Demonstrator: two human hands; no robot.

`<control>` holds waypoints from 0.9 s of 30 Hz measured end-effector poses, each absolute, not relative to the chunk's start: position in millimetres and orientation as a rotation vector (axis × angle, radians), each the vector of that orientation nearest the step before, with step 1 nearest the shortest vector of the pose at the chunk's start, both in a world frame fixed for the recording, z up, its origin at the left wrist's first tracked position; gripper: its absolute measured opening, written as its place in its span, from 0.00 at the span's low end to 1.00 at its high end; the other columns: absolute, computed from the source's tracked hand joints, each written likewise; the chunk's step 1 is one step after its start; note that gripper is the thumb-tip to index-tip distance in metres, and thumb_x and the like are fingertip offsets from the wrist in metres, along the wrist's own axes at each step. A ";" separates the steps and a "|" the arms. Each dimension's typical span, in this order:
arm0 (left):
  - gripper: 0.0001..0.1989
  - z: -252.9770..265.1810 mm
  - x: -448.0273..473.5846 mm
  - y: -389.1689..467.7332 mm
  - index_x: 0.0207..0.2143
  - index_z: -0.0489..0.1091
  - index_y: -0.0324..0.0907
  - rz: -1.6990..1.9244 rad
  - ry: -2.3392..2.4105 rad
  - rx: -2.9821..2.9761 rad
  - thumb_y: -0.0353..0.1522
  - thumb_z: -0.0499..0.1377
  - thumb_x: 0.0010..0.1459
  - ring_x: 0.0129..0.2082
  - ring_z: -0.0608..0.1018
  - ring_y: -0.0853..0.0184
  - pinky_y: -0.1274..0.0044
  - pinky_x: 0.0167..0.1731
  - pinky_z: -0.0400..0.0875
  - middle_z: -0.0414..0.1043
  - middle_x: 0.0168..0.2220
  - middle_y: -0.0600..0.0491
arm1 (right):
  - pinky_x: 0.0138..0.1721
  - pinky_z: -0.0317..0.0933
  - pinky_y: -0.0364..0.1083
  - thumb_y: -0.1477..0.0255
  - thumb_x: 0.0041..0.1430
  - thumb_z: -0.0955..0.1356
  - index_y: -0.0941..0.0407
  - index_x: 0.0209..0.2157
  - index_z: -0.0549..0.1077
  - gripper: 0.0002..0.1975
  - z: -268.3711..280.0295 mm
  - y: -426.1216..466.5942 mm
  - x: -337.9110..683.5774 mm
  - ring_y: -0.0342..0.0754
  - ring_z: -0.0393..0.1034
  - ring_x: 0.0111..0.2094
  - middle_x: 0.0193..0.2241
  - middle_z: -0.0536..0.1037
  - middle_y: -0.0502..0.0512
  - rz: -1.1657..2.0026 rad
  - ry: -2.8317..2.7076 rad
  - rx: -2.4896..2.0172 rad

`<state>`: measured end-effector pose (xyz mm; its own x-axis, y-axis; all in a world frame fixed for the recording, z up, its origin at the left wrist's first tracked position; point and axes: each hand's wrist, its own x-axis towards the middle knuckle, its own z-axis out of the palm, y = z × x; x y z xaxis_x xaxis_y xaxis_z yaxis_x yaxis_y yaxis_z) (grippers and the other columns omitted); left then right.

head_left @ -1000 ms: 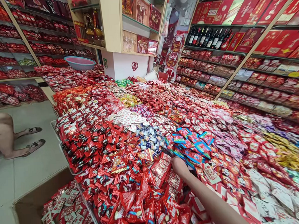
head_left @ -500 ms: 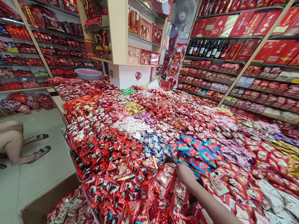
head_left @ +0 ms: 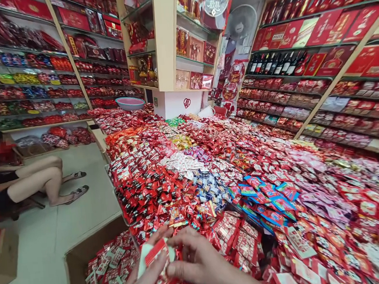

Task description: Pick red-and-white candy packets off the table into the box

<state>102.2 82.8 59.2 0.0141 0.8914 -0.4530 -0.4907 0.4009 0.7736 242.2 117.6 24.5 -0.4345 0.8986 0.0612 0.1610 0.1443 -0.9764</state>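
Observation:
Low in the view, my left hand (head_left: 143,277) holds a small red-and-white packet (head_left: 157,252) between thumb and fingers. My right hand (head_left: 198,259) meets it from the right, thumb and fingers closed at the packet's edge. Both hands hover over a heap of red wrapped sweets (head_left: 144,198). Just right of them lie red patterned packets (head_left: 228,229), with blue-and-red packets (head_left: 270,197) beyond. A dark gap shows between these piles. Whatever else the fingers cover is hidden.
A cardboard box (head_left: 69,269) of similar packets stands on the floor at the left. Nearby a person (head_left: 47,180) sits with legs stretched towards the display. A blue-rimmed basin (head_left: 130,103) rests at the far end. Stocked shelves (head_left: 279,85) line the walls.
My right hand has drawn back from the pile beside the blue-and-red packets to the lower middle. My left hand has come into view with the packet. The view has turned left.

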 end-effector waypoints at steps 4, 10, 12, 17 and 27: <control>0.32 61.4 100.9 87.6 0.56 0.49 0.52 1.135 0.994 0.412 0.32 0.59 0.50 0.22 0.73 0.69 0.77 0.17 0.70 0.75 0.37 0.54 | 0.27 0.57 0.41 0.60 0.43 0.71 0.55 0.34 0.69 0.18 24.1 120.9 231.3 0.39 0.61 0.25 0.30 0.67 0.49 1.647 -1.309 -0.944; 0.33 63.8 92.1 84.2 0.57 0.45 0.47 1.137 0.969 0.403 0.31 0.56 0.51 0.27 0.78 0.59 0.77 0.11 0.67 0.74 0.40 0.46 | 0.26 0.57 0.39 0.63 0.41 0.73 0.58 0.32 0.68 0.18 31.9 124.0 226.0 0.40 0.64 0.27 0.29 0.70 0.50 1.854 -1.029 -0.939; 0.34 63.9 91.7 83.7 0.58 0.43 0.50 1.105 0.972 0.422 0.30 0.56 0.51 0.25 0.77 0.62 0.77 0.11 0.66 0.71 0.45 0.45 | 0.28 0.56 0.39 0.65 0.41 0.72 0.60 0.28 0.69 0.15 33.2 124.2 223.9 0.39 0.63 0.27 0.25 0.70 0.49 1.906 -1.044 -0.861; 0.27 68.3 83.4 80.2 0.54 0.53 0.51 1.039 0.879 0.418 0.30 0.55 0.51 0.29 0.78 0.60 0.79 0.11 0.65 0.66 0.50 0.46 | 0.30 0.57 0.40 0.67 0.38 0.74 0.59 0.29 0.70 0.15 31.3 120.0 219.4 0.39 0.64 0.25 0.24 0.72 0.48 1.939 -0.984 -0.849; 0.17 46.9 66.9 75.3 0.35 0.61 0.45 1.162 1.405 0.528 0.40 0.62 0.44 0.19 0.68 0.72 0.84 0.11 0.58 0.66 0.23 0.58 | 0.27 0.61 0.41 0.68 0.41 0.73 0.57 0.34 0.71 0.15 29.0 118.6 228.7 0.40 0.62 0.24 0.26 0.71 0.49 1.728 -0.939 -0.954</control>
